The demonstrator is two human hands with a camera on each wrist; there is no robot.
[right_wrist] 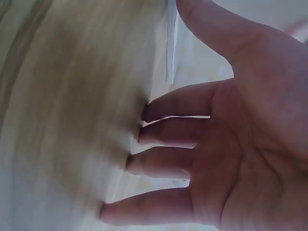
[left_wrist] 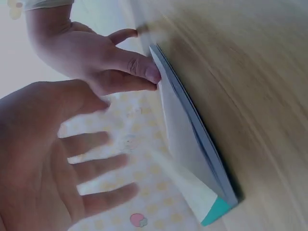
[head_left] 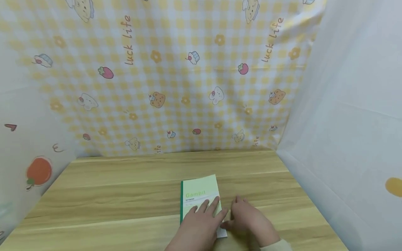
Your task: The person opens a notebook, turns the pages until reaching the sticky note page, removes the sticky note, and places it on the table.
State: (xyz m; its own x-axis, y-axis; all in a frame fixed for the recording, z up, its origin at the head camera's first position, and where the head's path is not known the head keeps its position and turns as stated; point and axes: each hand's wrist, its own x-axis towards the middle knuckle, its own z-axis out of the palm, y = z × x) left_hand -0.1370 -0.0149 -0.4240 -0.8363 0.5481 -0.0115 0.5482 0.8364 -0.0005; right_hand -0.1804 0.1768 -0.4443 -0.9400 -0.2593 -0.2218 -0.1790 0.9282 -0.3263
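Now the notebook [head_left: 201, 184] lies on the table [head_left: 110, 195] beneath the left hand [head_left: 201, 223], whose fingers are spread, gripping nothing; the right hand [head_left: 248, 215] rests straight fingertips on the table, thumb at the notebook's edge

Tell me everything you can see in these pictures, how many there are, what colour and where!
Notebook: one, pale green cover with a dark green spine, on the table under the left hand
Table: one, light wood brown with streaks, beneath the notebook
Back cloth: one, yellow and white checks with little printed pictures, behind the table
Left sheet: one, white with a big red fruit print, at the table's left side
Right sheet: one, white with a yellow-orange patch, at the table's right side
Sleeve: one, pale, at the right wrist
Left hand: one, bare, over the notebook's cover
Right hand: one, bare, beside the notebook, thumb at its right edge
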